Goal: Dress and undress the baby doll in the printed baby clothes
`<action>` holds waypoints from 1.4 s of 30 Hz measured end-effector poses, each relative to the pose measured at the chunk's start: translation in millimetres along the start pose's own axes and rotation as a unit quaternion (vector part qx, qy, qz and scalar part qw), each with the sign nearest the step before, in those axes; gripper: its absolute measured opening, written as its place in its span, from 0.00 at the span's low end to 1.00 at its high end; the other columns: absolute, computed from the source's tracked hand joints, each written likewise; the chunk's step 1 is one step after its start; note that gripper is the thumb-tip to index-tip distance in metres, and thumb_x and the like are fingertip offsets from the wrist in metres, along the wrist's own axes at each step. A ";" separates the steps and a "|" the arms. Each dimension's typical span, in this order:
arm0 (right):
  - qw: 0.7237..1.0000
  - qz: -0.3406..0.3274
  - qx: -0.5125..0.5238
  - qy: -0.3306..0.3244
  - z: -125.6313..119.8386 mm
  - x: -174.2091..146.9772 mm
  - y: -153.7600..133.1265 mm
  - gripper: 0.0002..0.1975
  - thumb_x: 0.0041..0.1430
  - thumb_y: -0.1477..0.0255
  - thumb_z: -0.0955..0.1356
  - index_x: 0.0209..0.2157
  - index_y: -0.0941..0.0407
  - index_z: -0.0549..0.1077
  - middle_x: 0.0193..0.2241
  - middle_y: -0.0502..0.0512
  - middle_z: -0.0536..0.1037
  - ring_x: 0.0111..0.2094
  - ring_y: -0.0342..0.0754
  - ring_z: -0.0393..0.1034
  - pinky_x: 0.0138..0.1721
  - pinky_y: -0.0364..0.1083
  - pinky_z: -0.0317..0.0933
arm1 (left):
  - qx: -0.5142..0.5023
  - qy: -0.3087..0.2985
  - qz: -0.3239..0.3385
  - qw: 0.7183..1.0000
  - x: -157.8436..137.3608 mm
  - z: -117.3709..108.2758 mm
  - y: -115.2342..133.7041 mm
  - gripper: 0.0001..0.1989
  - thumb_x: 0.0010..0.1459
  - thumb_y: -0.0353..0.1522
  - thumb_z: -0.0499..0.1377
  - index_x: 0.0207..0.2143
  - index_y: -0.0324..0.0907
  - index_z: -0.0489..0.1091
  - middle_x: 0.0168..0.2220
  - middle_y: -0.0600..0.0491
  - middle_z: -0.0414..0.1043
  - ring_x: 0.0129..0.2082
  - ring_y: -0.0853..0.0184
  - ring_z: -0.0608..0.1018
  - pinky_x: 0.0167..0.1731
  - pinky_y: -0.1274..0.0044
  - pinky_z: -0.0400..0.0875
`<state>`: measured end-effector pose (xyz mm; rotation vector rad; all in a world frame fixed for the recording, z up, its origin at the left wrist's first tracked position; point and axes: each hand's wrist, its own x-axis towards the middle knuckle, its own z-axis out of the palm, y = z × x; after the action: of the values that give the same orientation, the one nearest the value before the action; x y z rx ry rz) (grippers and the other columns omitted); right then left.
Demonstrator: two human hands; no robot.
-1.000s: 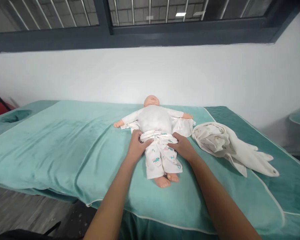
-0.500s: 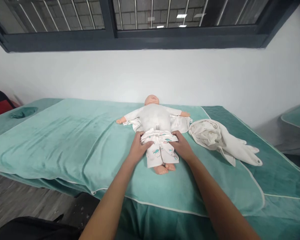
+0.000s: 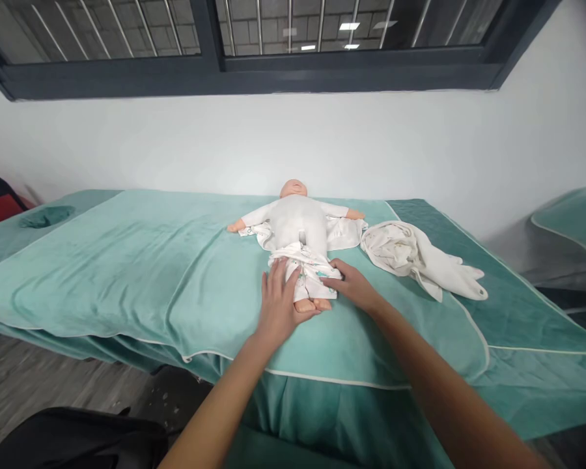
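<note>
A person's left hand (image 3: 277, 303) lies flat and open on a baby doll's (image 3: 297, 228) printed trousers (image 3: 308, 277), while the right hand (image 3: 350, 284) pinches their side.

Both forearms are bare to the frame's lower edge, no sleeves showing. The bare left hand (image 3: 277, 306) and bare right hand (image 3: 350, 286) carry no rings, watch or gloves.
</note>
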<state>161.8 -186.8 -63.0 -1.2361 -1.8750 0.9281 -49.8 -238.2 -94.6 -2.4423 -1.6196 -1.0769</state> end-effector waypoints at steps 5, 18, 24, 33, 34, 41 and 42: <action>0.998 -0.005 -0.022 -0.061 -4.2 -26.0 -23.5 0.17 0.59 0.54 0.67 0.33 0.54 0.67 0.30 0.48 0.69 0.32 0.47 0.62 0.35 0.46 0.57 | 0.015 0.003 0.007 1.000 10.5 -3.3 -9.6 0.54 0.44 0.54 0.67 0.67 0.45 0.48 0.71 0.32 0.41 0.71 0.44 0.46 0.65 0.48 0.45; 0.988 -0.067 -0.135 -0.025 11.0 -30.4 -18.4 0.27 0.52 0.56 0.74 0.48 0.55 0.66 0.45 0.58 0.75 0.45 0.55 0.70 0.43 0.50 0.63 | 0.036 -0.253 0.063 0.965 56.4 -66.1 -26.1 0.65 0.38 0.55 0.69 0.70 0.47 0.39 0.71 0.35 0.41 0.71 0.43 0.45 0.64 0.45 0.40; 0.985 -0.068 -0.160 0.011 22.8 -29.5 -11.5 0.20 0.55 0.56 0.71 0.41 0.54 0.65 0.39 0.56 0.75 0.40 0.54 0.71 0.39 0.48 0.63 | 0.050 -0.222 0.114 0.967 54.3 -61.5 -19.2 0.62 0.37 0.54 0.70 0.68 0.39 0.48 0.63 0.31 0.54 0.65 0.41 0.57 0.62 0.51 0.52; 0.997 -0.007 -0.082 0.009 24.6 -30.5 -26.8 0.20 0.54 0.57 0.71 0.41 0.55 0.65 0.40 0.56 0.75 0.41 0.53 0.71 0.40 0.49 0.64 | 0.072 -0.207 0.085 0.972 48.4 -53.5 -17.1 0.65 0.34 0.53 0.72 0.69 0.40 0.46 0.65 0.30 0.50 0.66 0.39 0.55 0.62 0.48 0.49; 0.997 0.000 -0.071 0.008 24.4 -30.5 -26.5 0.21 0.53 0.58 0.71 0.42 0.55 0.65 0.40 0.56 0.75 0.41 0.54 0.71 0.40 0.49 0.64 | 0.077 -0.212 0.080 0.971 49.6 -53.1 -18.0 0.66 0.34 0.53 0.72 0.69 0.40 0.44 0.66 0.30 0.48 0.67 0.39 0.53 0.62 0.47 0.47; 1.000 0.008 0.011 -0.009 22.8 -30.5 -16.4 0.27 0.49 0.57 0.74 0.45 0.55 0.65 0.42 0.56 0.74 0.44 0.54 0.69 0.43 0.50 0.64 | 0.052 -0.196 0.088 0.975 49.9 -48.4 -24.9 0.63 0.32 0.54 0.72 0.67 0.40 0.51 0.63 0.32 0.54 0.63 0.39 0.60 0.60 0.50 0.54; 1.000 0.007 0.020 -0.010 22.7 -30.7 -15.5 0.27 0.48 0.57 0.74 0.45 0.55 0.65 0.42 0.55 0.74 0.44 0.54 0.69 0.42 0.49 0.64 | 0.044 -0.191 0.091 0.976 49.1 -47.8 -25.1 0.62 0.32 0.54 0.72 0.66 0.39 0.52 0.61 0.32 0.55 0.62 0.40 0.61 0.59 0.51 0.55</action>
<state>145.1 -224.3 -66.1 -1.2213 -1.8566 0.9858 -84.7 -204.9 -39.7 -2.7947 -1.4437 -0.5225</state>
